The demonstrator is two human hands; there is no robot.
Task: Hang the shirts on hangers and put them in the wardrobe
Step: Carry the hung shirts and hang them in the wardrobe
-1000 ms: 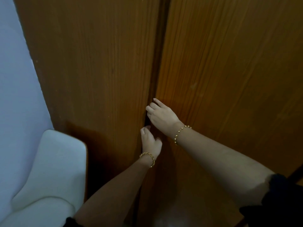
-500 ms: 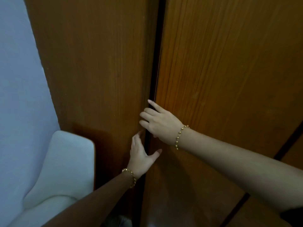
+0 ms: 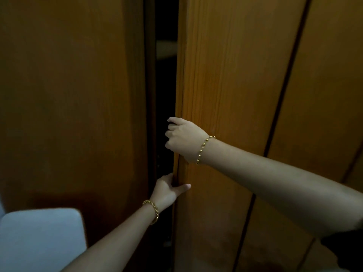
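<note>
Wardrobe (image 3: 78,95) stands ajar; right door (image 3: 231,75) edge gripped by both hands, right hand (image 3: 184,140) above left hand (image 3: 167,190), fingers (image 3: 172,120) curled into the gap. Shirts, hangers not in view. Risk: fingers pinched should the door swing back.

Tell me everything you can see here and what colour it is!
left wardrobe door: one, dark brown, left of the gap.
right wardrobe door: one, orange-brown, right of the gap, ajar.
gap: one, black, between the doors; too dark to see what is inside.
chair: one, white, bottom left.
bracelets: two, gold, one on each wrist.
sleeve: one, black, bottom right.
hands: two; left hand lower, right hand higher, both gripping the right door's edge.
</note>
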